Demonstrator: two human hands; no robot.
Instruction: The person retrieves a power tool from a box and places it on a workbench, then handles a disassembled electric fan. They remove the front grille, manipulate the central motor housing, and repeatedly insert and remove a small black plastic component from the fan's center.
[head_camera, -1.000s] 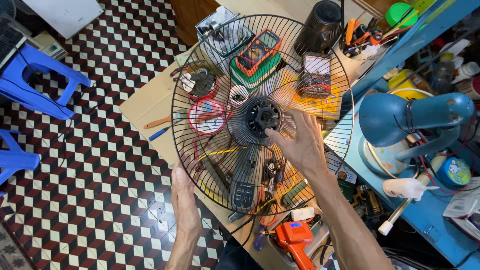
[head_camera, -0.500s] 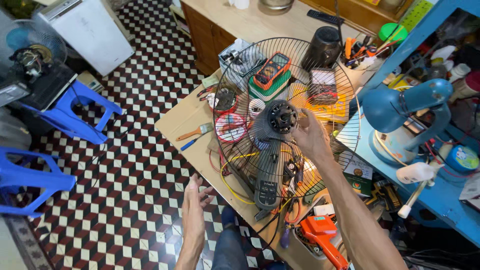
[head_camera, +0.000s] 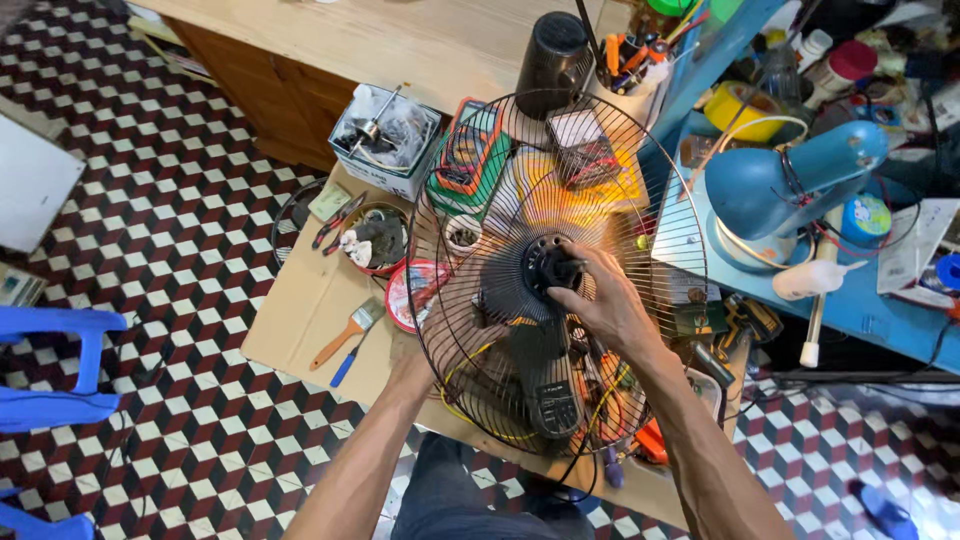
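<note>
Steadying the round wire fan guard on edge over the cluttered desk, the person keeps it tilted toward the head camera, so the hub faces them. In this one view, the left hand sits at the lower left of the rim, apparently closed on the wire to hold the guard still, though the fingers are mostly hidden behind the mesh. The right hand reaches to the middle, its fingertips pinched around the black hub, a grip suited to turning a small part. Behind the mesh lie a paintbrush, a round tin of oddments and a green-edged meter. A blue desk lamp stands at the right.
</note>
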